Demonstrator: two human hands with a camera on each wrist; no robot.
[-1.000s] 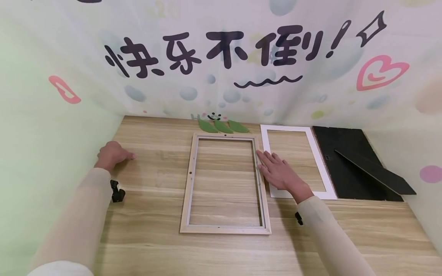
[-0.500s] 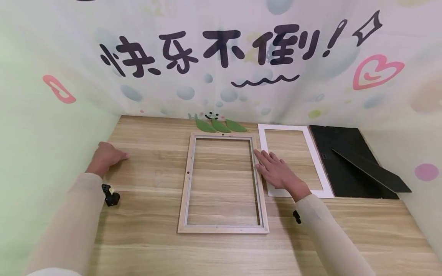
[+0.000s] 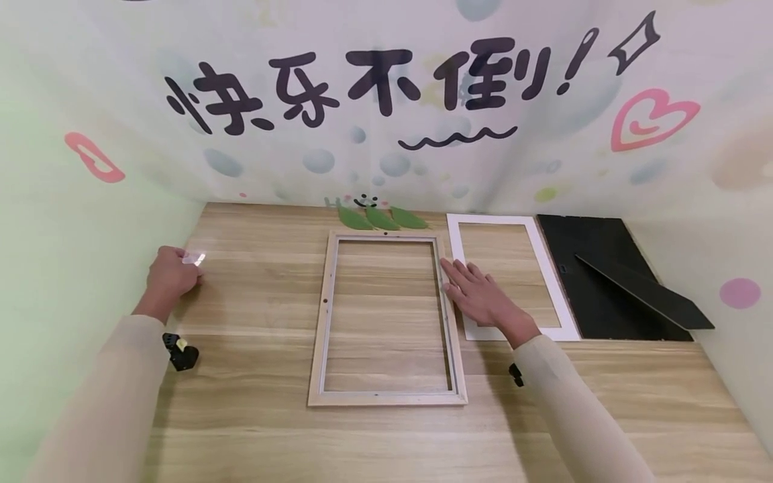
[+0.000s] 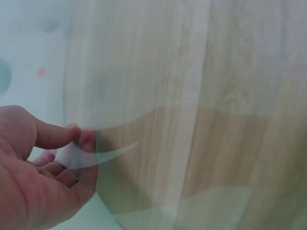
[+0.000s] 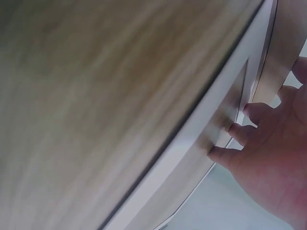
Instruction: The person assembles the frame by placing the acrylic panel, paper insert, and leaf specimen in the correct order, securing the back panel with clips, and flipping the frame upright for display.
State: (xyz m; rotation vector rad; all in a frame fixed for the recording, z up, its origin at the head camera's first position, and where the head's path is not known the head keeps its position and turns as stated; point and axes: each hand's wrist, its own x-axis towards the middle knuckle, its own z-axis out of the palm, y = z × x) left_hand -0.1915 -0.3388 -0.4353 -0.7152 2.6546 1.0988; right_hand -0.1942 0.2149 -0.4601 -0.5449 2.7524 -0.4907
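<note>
At the table's left side, my left hand (image 3: 171,272) pinches the edge of a clear, see-through sheet (image 3: 194,259) between thumb and fingers. The left wrist view shows this clear sheet (image 4: 110,155) bending and reflecting by the fingertips, the wood grain showing through; its far edges are hard to make out. A light wooden picture frame (image 3: 386,401) lies flat in the middle of the table. My right hand (image 3: 480,298) rests with straight fingers on the frame's right side. In the right wrist view its fingertips (image 5: 219,155) touch that side.
A white mat board (image 3: 558,295) lies right of the frame, partly under my right hand. Beyond it is a black backing board (image 3: 594,295) with its stand leg (image 3: 646,292) raised. Several green leaves (image 3: 382,219) lie behind the frame, near the printed cloth backdrop (image 3: 338,60).
My left hand has moved left and turned, and a shiny bit of the clear sheet now shows at its fingers. The right hand stays on the frame. The head view has shifted slightly.
</note>
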